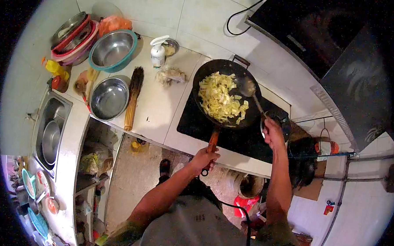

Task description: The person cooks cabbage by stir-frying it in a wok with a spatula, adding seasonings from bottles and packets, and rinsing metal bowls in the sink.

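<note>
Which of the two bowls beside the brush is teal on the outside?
The teal-rimmed bowl nearer the tiled wall; the other, the plain metal bowl, lies nearer the counter's front edge.

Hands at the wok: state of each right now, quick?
Left hand: closed around the wok's wooden handle.
Right hand: closed around the handle of the ladle, whose head is in the wok.

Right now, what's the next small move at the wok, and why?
Probably sweep the ladle left under the chopped vegetables and turn them: the right hand has it on the wok's right side, most pieces sit left of it, and the left hand grips the handle.
</note>
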Motion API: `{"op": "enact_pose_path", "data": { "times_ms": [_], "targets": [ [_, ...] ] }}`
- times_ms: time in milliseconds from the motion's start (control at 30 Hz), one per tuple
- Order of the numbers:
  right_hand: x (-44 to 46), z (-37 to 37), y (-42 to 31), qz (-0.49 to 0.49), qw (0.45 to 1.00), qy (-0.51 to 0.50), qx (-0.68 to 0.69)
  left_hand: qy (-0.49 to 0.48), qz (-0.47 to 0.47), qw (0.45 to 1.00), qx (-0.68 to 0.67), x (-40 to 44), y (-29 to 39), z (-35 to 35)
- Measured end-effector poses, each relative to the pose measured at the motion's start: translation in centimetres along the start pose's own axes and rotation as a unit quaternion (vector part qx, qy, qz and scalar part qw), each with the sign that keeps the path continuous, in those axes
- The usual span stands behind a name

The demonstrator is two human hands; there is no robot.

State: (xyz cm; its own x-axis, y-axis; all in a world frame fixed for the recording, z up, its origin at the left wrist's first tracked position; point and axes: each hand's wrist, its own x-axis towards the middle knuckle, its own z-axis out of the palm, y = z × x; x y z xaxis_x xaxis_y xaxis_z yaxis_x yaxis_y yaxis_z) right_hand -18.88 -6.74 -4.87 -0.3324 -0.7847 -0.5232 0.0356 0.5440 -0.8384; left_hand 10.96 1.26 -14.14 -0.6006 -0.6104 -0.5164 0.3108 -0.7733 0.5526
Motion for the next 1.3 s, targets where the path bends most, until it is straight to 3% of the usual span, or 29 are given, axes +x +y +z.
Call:
{"op": "enact_pose_path", "data": {
  "times_ms": [67, 133, 167, 200, 267, 333, 400, 467, 567, 700, 767, 867, 967, 1100, 1167, 1200, 1267, 1300],
  "targets": [
    [3.0, 0.4, 0.9, 0.002, 0.999, -0.006, 0.035, 0.001, -0.009, 1.0, 0.003, 0.0, 0.2, 0.1],
    [3.8, 4.0, 1.0, 0.045, 0.993, -0.102, 0.042, 0.0, -0.014, 1.0, 0.003, 0.2, 0.8, 0.4],
    [2.2, 5.1, 0.0, -0.002, 0.989, -0.134, -0.067, 0.001, -0.025, 1.0, 0.01, -0.1, 0.8, 0.5],
    [2.5, 5.6, 0.6, -0.122, 0.966, -0.107, -0.203, 0.003, -0.035, 0.999, 0.012, -0.3, 0.8, 0.5],
    [2.0, 5.0, 2.3, -0.232, 0.912, -0.075, -0.33, 0.003, -0.03, 1.0, 0.008, -0.1, 0.8, 0.4],
    [-6.3, 5.7, -2.4, -0.277, 0.781, -0.029, -0.559, 0.004, -0.024, 1.0, -0.001, -0.1, 0.4, 0.2],
    [-10.8, 3.4, -4.7, -0.327, 0.717, -0.025, -0.616, 0.002, -0.025, 1.0, 0.006, 0.1, 0.2, -0.1],
    [-11.9, 2.1, -5.4, -0.344, 0.689, -0.01, -0.637, -0.002, -0.024, 1.0, 0.001, 0.3, 0.0, -0.2],
    [-15.7, 1.1, -9.1, -0.264, 0.703, -0.026, -0.66, -0.001, -0.025, 1.0, -0.004, 0.2, 0.1, 0.0],
    [-11.0, 0.9, -5.0, -0.25, 0.715, -0.036, -0.652, 0.005, -0.031, 1.0, -0.001, -0.2, 0.6, 0.1],
    [-7.8, 2.3, -2.8, -0.191, 0.752, 0.022, -0.63, 0.003, -0.031, 1.0, 0.002, 0.1, 0.2, -0.2],
    [-9.7, 1.4, -6.6, -0.172, 0.769, 0.02, -0.615, 0.003, -0.031, 0.999, 0.007, 0.1, 0.7, 0.0],
    [-12.3, -2.3, -11.0, -0.221, 0.669, -0.002, -0.709, 0.005, -0.037, 0.999, -0.002, -0.1, 0.5, 0.0],
    [-6.9, -2.3, -7.5, -0.225, 0.615, -0.018, -0.756, -0.003, -0.029, 1.0, 0.003, 0.0, 0.5, 0.0],
    [-4.5, -0.4, -4.9, -0.274, 0.684, -0.004, -0.676, -0.003, -0.033, 0.999, 0.01, 0.0, 0.1, -0.2],
    [-5.6, 0.3, -6.4, -0.279, 0.682, -0.004, -0.676, -0.002, -0.036, 0.999, 0.015, 0.3, 0.4, -0.3],
    [-10.2, 1.6, -10.4, -0.214, 0.747, -0.062, -0.627, -0.002, -0.022, 1.0, 0.015, 0.4, 0.3, -0.4],
    [-10.9, 1.2, -11.1, -0.212, 0.747, -0.065, -0.627, -0.004, -0.012, 1.0, 0.016, 0.3, 0.0, -0.4]
  ]
}}
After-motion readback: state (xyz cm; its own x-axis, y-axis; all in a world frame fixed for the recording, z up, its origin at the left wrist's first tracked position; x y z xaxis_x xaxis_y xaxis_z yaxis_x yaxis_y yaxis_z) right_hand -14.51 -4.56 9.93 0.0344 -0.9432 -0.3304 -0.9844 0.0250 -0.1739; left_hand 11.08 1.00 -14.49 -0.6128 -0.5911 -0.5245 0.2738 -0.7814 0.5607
